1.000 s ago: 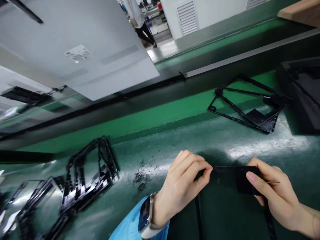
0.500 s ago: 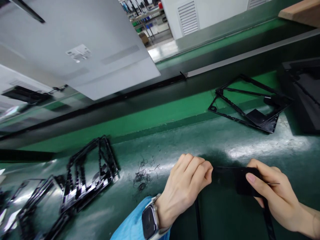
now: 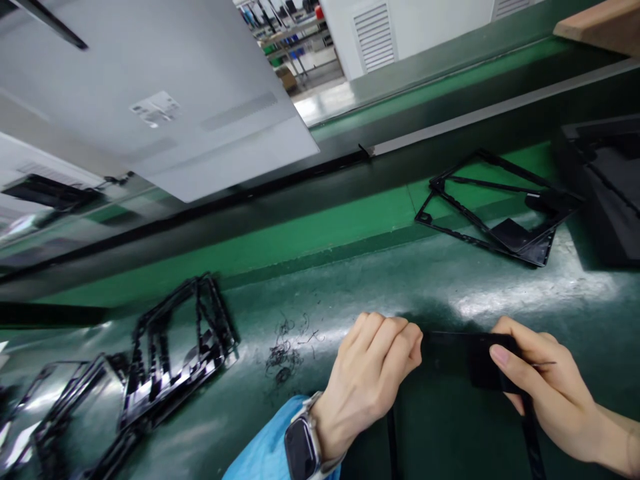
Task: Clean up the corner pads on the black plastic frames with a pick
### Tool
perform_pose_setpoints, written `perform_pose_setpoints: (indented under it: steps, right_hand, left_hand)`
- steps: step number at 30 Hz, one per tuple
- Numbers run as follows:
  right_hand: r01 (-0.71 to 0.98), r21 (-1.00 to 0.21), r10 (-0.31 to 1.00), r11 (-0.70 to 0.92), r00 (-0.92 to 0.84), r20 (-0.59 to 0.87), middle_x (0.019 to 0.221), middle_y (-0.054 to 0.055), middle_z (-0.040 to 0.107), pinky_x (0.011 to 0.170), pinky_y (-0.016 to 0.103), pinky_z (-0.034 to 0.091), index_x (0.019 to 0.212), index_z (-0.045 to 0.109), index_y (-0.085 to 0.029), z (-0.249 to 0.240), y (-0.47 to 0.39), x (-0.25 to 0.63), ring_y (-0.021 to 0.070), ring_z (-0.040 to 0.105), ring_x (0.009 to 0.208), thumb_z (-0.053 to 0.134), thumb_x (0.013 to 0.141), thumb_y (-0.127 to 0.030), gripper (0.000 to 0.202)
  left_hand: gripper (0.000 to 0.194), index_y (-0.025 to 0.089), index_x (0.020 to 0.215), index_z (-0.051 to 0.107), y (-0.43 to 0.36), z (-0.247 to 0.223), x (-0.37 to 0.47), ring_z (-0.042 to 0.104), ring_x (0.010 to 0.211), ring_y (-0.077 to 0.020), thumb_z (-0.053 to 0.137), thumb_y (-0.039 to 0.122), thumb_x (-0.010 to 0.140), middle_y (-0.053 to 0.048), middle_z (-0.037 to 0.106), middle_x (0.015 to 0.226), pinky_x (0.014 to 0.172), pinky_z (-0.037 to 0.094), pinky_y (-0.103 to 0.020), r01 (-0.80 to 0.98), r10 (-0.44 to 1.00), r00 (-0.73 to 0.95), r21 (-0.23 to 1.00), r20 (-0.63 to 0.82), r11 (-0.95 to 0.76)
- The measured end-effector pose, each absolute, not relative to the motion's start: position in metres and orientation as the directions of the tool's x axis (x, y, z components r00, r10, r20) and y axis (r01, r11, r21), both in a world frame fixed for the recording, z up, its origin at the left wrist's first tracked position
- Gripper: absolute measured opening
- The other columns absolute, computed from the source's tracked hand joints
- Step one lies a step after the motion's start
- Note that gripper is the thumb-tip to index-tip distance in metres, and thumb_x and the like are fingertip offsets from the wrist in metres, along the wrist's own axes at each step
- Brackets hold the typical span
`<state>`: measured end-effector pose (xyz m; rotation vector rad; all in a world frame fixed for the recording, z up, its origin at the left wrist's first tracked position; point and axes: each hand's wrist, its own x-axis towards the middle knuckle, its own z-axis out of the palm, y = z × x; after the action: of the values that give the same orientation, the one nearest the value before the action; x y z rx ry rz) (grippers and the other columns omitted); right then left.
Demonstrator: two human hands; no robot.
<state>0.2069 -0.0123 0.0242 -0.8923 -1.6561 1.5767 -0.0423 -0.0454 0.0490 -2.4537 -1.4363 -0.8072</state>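
Observation:
A thin black plastic frame (image 3: 485, 363) is held between my two hands, with a flat dark panel near its right corner. My left hand (image 3: 375, 367), below a blue sleeve and a wristwatch (image 3: 301, 445), is closed at the frame's left corner; its fingertips are hidden. One side bar (image 3: 392, 437) runs down from beneath it. My right hand (image 3: 550, 390) pinches the right corner, thumb on top. A thin dark sliver (image 3: 545, 363) sticks out between the right fingers; what it belongs to cannot be made out.
Dark thin shavings (image 3: 283, 357) lie on the green bench (image 3: 330, 300) left of my hands. Stacked black frames (image 3: 175, 353) stand at the left. Two more frames (image 3: 500, 207) overlap at the back right, beside a black box (image 3: 605, 193). A large grey panel (image 3: 200, 100) overhangs the upper left.
Both hands keep their grip on the frame and have barely moved. My left hand sits slightly lower in the picture, and the whole view has shifted a little.

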Motion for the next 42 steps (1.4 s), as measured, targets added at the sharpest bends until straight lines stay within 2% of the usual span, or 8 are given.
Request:
perform_pose_setpoints:
  steps: [7, 15, 20, 22, 28, 34, 42]
  right_hand:
    - [0.047, -0.999, 0.859, -0.003, -0.511, -0.026, 0.047, -0.008, 0.050, 0.043, 0.026, 0.030, 0.081, 0.054, -0.025, 0.022, -0.015, 0.208, 0.0109, 0.045, 0.038, 0.048, 0.116, -0.040, 0.038]
    - [0.028, -0.999, 0.873, -0.015, -0.487, -0.027, 0.046, -0.008, 0.049, 0.043, 0.026, 0.028, 0.081, 0.055, -0.024, 0.018, -0.016, 0.210, 0.0101, 0.042, 0.038, 0.049, 0.115, -0.040, 0.039]
    - [0.031, -1.000, 0.880, -0.005, -0.474, -0.019, 0.046, -0.008, 0.049, 0.043, 0.026, 0.028, 0.081, 0.056, -0.024, 0.019, -0.015, 0.209, 0.0099, 0.043, 0.038, 0.048, 0.116, -0.038, 0.039]
    - [0.034, -0.999, 0.874, -0.004, -0.486, -0.020, 0.046, -0.008, 0.049, 0.043, 0.026, 0.029, 0.081, 0.055, -0.024, 0.019, -0.015, 0.209, 0.0101, 0.043, 0.037, 0.047, 0.116, -0.039, 0.039]
    - [0.027, -0.999, 0.867, -0.039, -0.496, -0.047, 0.046, -0.008, 0.049, 0.041, 0.026, 0.027, 0.082, 0.055, -0.025, 0.018, -0.015, 0.210, 0.0106, 0.043, 0.037, 0.048, 0.116, -0.041, 0.038]
    - [0.074, -0.994, 0.885, -0.080, -0.454, -0.105, 0.046, -0.008, 0.048, 0.045, 0.027, 0.027, 0.080, 0.054, -0.024, 0.022, -0.020, 0.206, 0.0107, 0.040, 0.039, 0.049, 0.114, -0.049, 0.042]
    - [0.086, -0.995, 0.873, -0.057, -0.478, -0.091, 0.046, -0.008, 0.049, 0.043, 0.026, 0.026, 0.080, 0.054, -0.024, 0.017, -0.021, 0.207, 0.0095, 0.040, 0.038, 0.049, 0.115, -0.046, 0.041]
  left_hand:
    - [0.020, 0.018, 0.098, 0.057, -0.043, 0.051, -0.041, 0.054, 0.072, -0.0181, 0.059, -0.002, 0.096, -0.003, 0.068, 0.082, 0.066, 0.047, -0.033, 0.854, 0.760, 0.376, 0.120, 0.531, -0.506]
    - [0.025, 0.019, 0.095, 0.055, -0.040, 0.051, -0.043, 0.053, 0.071, -0.0162, 0.059, -0.005, 0.092, -0.001, 0.064, 0.079, 0.066, 0.047, -0.031, 0.838, 0.766, 0.325, 0.208, 0.554, -0.505]
    - [0.021, 0.019, 0.098, 0.060, -0.042, 0.051, -0.044, 0.059, 0.078, -0.0150, 0.063, -0.001, 0.094, -0.001, 0.067, 0.086, 0.071, 0.050, -0.029, 0.788, 0.801, 0.249, 0.366, 0.545, -0.494]
    - [0.019, 0.017, 0.102, 0.062, -0.043, 0.050, -0.043, 0.061, 0.081, -0.0159, 0.066, 0.001, 0.093, -0.002, 0.069, 0.088, 0.073, 0.051, -0.030, 0.779, 0.806, 0.229, 0.394, 0.545, -0.487]
    - [0.021, 0.014, 0.104, 0.065, -0.044, 0.043, -0.038, 0.061, 0.078, -0.0166, 0.069, -0.002, 0.093, -0.004, 0.072, 0.087, 0.071, 0.052, -0.031, 0.797, 0.747, 0.265, 0.298, 0.609, -0.525]
    - [0.020, 0.014, 0.103, 0.064, -0.044, 0.036, -0.036, 0.061, 0.077, -0.0175, 0.068, -0.003, 0.093, -0.005, 0.073, 0.086, 0.070, 0.053, -0.031, 0.841, 0.755, 0.284, 0.225, 0.591, -0.493]
    - [0.016, 0.013, 0.100, 0.063, -0.047, 0.034, -0.032, 0.059, 0.071, -0.0198, 0.065, -0.002, 0.094, -0.006, 0.071, 0.083, 0.063, 0.050, -0.034, 0.875, 0.736, 0.339, 0.090, 0.586, -0.475]
